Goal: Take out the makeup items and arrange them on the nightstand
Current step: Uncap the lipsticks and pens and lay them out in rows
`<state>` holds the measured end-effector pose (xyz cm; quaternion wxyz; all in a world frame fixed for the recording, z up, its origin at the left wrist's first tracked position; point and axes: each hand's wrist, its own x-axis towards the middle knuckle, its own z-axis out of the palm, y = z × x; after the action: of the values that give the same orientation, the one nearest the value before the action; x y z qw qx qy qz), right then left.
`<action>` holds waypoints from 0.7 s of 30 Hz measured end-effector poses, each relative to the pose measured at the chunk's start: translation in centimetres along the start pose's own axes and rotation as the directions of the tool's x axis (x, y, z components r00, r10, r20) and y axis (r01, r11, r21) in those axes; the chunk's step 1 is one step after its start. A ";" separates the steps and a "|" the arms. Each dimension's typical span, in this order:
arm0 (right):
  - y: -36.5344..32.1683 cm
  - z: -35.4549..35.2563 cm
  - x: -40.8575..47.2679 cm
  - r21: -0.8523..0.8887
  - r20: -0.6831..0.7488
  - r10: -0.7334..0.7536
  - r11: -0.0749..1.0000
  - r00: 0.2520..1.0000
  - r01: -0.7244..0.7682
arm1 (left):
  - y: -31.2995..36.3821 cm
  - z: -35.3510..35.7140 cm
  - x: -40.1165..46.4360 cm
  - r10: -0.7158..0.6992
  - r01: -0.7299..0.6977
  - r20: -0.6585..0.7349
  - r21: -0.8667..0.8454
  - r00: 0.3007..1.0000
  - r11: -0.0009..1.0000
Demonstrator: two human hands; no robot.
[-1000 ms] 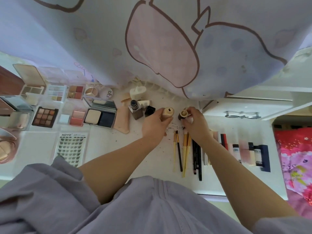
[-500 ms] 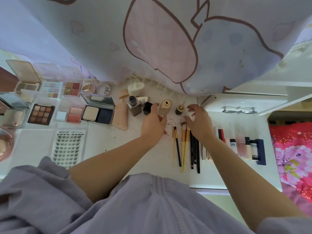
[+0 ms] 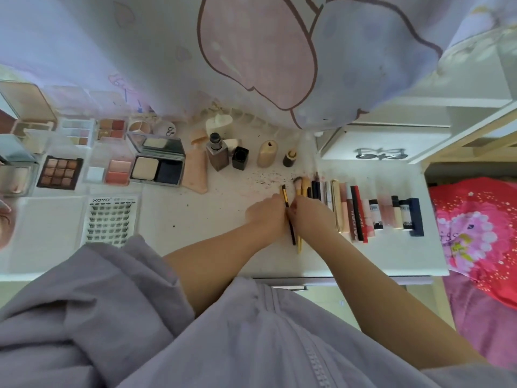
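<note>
1. Nightstand (image 3: 195,225): white top, strewn with dark crumbs near its middle; every place below is given relative to it.
2. Left hand (image 3: 265,217): low over the front-centre of the nightstand, fingers curled down against the black brush; whether they actually pinch it cannot be told.
3. Right hand (image 3: 312,217): just right of the left hand, nearly touching it, fingers curled over the brush handles; the grip cannot be told.
4. Black brush (image 3: 288,214): flat on the nightstand, front-centre, lying in the narrow gap between the two hands; its tip projects beyond the fingers toward the back, its handle end toward the front edge.
5. Gold brushes (image 3: 300,186): just right of the black brush, heads showing beyond the right hand's fingers, one handle end showing in front of it.
6. Tubes (image 3: 361,211): a close side-by-side row at the right of the nightstand, right of the right hand.
7. Bottles (image 3: 267,154): standing in a line toward the back-centre, well apart from both hands.
8. Palettes (image 3: 60,172): grouped at the left, lids open.
9. Lash card (image 3: 110,219): front-left, flat.
</note>
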<state>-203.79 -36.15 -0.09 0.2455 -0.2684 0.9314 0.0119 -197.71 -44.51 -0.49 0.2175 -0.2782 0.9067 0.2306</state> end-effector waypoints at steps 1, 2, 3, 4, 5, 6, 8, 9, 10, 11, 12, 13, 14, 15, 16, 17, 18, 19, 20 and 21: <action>-0.3 -0.1 0.0 -0.038 0.008 0.013 0.999 1.000 -0.013 | 0.1 -0.1 -0.1 -0.009 0.010 -0.003 0.014 1.000 1.000; -0.5 -0.2 0.1 -0.065 0.016 0.022 0.998 1.000 -0.021 | 0.1 -0.1 -0.1 -0.016 0.016 0.000 0.022 1.000 1.000; -0.8 -0.3 0.1 -0.079 0.026 0.029 0.997 0.999 -0.027 | 0.0 -0.2 -0.1 -0.023 0.022 0.011 0.026 1.000 0.999; -1.0 -0.2 0.1 -0.082 0.038 0.034 0.996 0.999 -0.031 | -0.3 -0.3 -0.2 -0.033 0.032 0.028 0.024 0.999 0.999; -1.2 -0.2 0.0 -0.073 0.050 0.041 0.997 0.998 -0.037 | -0.8 -0.4 -0.5 -0.044 0.043 0.038 0.026 0.998 0.999; -1.4 -0.1 -0.2 -0.056 0.057 0.050 0.997 0.997 -0.047 | -1.5 -0.5 -0.7 -0.050 0.048 0.040 0.038 0.998 0.998; -1.8 0.3 -0.6 -0.013 0.056 0.061 0.998 0.997 -0.060 | -3.4 -0.8 -1.5 -0.045 0.042 0.033 0.094 0.998 0.995; -2.2 0.5 -0.9 0.007 0.051 0.056 0.998 0.997 -0.056 | -4.6 -1.0 -2.1 -0.049 0.044 0.032 0.123 0.998 0.991; -2.7 0.7 -1.3 0.031 0.046 0.043 0.999 0.998 -0.044 | -6.0 -1.1 -2.8 -0.061 0.056 0.032 0.143 0.998 0.988; -3.4 0.9 -1.8 0.056 0.043 0.021 0.998 0.999 -0.023 | -7.5 -1.2 -3.5 -0.077 0.072 0.025 0.159 0.997 0.985; -4.2 1.1 -2.1 0.081 0.047 -0.010 0.997 0.999 0.006 | -9.2 -1.3 -4.2 -0.092 0.089 0.015 0.168 0.996 0.982; -5.3 1.3 -2.5 0.105 0.057 -0.041 0.994 0.998 0.035 | -10.8 -1.4 -5.0 -0.107 0.104 0.005 0.168 0.994 0.980; -6.5 1.5 -2.7 0.128 0.070 -0.066 0.990 0.995 0.057 | -12.5 -1.6 -5.7 -0.128 0.127 -0.006 0.155 0.992 0.980; -7.8 1.7 -2.9 0.151 0.088 -0.084 0.986 0.993 0.070 | -14.1 -1.8 -6.4 -0.155 0.155 -0.017 0.129 0.988 0.979; -9.3 2.0 -3.1 0.175 0.107 -0.099 0.981 0.989 0.079 | -15.5 -2.0 -7.0 -0.182 0.184 -0.030 0.097 0.983 0.978; -10.8 2.3 -3.2 0.196 0.123 -0.114 0.977 0.986 0.088 | -16.7 -2.3 -7.4 -0.205 0.208 -0.046 0.067 0.978 0.976; -12.2 2.6 -3.2 0.215 0.133 -0.129 0.972 0.983 0.098 | -17.7 -2.7 -7.7 -0.225 0.228 -0.063 0.048 0.972 0.972; -13.6 2.9 -3.1 0.228 0.138 -0.144 0.967 0.980 0.110 | -18.4 -3.1 -7.7 -0.247 0.250 -0.075 0.038 0.966 0.967; -15.0 3.2 -3.1 0.236 0.140 -0.157 0.964 0.978 0.121 | -19.1 -3.5 -7.7 -0.269 0.273 -0.080 0.035 0.960 0.961; -16.3 3.4 -3.0 0.240 0.143 -0.166 0.962 0.976 0.129 | -19.7 -3.9 -7.7 -0.288 0.292 -0.080 0.039 0.954 0.956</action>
<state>-191.81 -48.14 0.06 0.3500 -0.3053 0.8808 -0.0922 -181.07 -58.03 0.81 0.2223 -0.4111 0.8689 0.1630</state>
